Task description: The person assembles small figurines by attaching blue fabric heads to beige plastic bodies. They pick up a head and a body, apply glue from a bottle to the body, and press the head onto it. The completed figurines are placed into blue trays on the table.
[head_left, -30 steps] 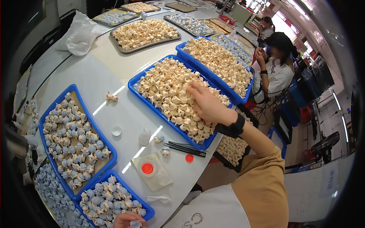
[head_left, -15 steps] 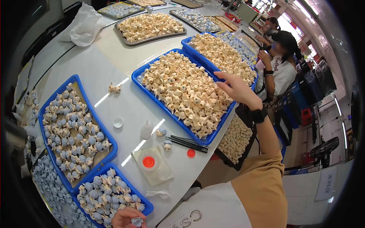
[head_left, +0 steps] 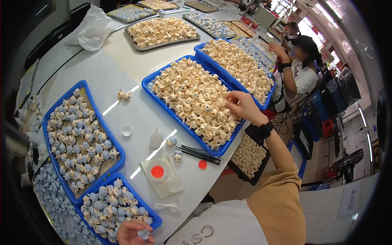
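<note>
My left hand (head_left: 131, 231) is at the lower edge, its fingers closed on a small pale blue cap-like piece (head_left: 143, 234). It is beside a small blue tray (head_left: 157, 220) of cream figure heads with blue caps. My right hand (head_left: 245, 107) reaches over the right side of a large blue tray (head_left: 184, 141) heaped with hollow cream figure heads (head_left: 194, 98). Its fingers are bent together at the surface of the heap; whatever is between them is hidden.
A longer blue tray (head_left: 119, 161) of capped heads stands at left. Between the trays lie black tweezers (head_left: 200, 154), an orange-red-centred dish (head_left: 157, 171), a small bottle (head_left: 156, 138) and a red disc (head_left: 202, 164). A co-worker (head_left: 300, 77) sits at far right.
My right hand has come down and slightly nearer, from above the tray to the cream heads, its fingers drawing together. My left hand still holds the blue piece.
</note>
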The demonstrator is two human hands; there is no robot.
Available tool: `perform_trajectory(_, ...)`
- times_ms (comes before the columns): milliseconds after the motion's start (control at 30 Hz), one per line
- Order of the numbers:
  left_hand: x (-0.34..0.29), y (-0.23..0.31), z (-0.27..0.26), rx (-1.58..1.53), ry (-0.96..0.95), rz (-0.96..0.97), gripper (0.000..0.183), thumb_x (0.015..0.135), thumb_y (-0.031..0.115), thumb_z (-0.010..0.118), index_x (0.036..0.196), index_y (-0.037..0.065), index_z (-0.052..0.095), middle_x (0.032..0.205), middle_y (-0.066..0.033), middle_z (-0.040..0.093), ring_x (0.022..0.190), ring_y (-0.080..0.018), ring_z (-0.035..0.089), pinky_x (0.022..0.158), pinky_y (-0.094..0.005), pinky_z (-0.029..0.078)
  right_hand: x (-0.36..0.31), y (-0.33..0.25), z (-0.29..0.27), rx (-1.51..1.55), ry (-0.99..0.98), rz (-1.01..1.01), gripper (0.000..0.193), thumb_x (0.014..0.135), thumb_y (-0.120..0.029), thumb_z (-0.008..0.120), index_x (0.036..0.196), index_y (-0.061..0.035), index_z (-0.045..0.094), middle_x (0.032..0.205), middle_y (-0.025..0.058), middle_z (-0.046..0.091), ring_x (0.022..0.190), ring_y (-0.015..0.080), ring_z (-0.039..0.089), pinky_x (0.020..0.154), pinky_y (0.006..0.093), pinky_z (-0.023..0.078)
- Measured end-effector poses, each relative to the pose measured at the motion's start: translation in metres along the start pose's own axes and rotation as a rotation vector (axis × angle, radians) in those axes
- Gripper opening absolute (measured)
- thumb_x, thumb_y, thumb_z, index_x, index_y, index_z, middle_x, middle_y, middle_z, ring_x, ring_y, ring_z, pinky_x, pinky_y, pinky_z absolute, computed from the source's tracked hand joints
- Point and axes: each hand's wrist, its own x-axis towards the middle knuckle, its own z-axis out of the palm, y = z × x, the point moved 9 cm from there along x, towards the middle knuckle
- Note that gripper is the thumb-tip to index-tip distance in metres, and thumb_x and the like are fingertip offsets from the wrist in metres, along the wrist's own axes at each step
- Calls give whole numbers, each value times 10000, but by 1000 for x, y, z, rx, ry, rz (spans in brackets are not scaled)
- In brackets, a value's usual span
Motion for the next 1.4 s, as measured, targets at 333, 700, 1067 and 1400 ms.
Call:
perform_trajectory(333,1,0,14,114,-5,-126,356,824,164,550,1091,-61,479,1049,-114,510,704,-112,546,559,-201,426,-35,-74,-33,194,342,-94,153,741,-41,573,882,-7,523,760,103,566,735,192,574,670,279,446)
perform_trajectory(700,9,-14,27,419,-148,-171,316,765,317,640,776,6,585,776,-43,532,663,-106,499,564,-219,380,-159,-297,73,801,-396,-670,350,746,-190,609,1034,-29,491,733,96,482,597,244,501,511,297,399)
perform_trajectory(1067,16,-12,18,381,-215,-12,339,813,287,561,874,-46,561,844,-168,562,637,-188,574,510,-223,462,-153,-282,74,763,-147,-582,246,742,-78,628,961,21,575,776,113,568,625,229,545,547,289,452)
perform_trajectory(1400,0,-9,-30,-170,326,93,316,799,66,502,1079,-75,465,996,-204,517,739,-206,597,579,-249,504,-166,-156,91,1045,150,243,288,740,21,600,1001,72,491,905,202,564,777,245,596,672,312,486)
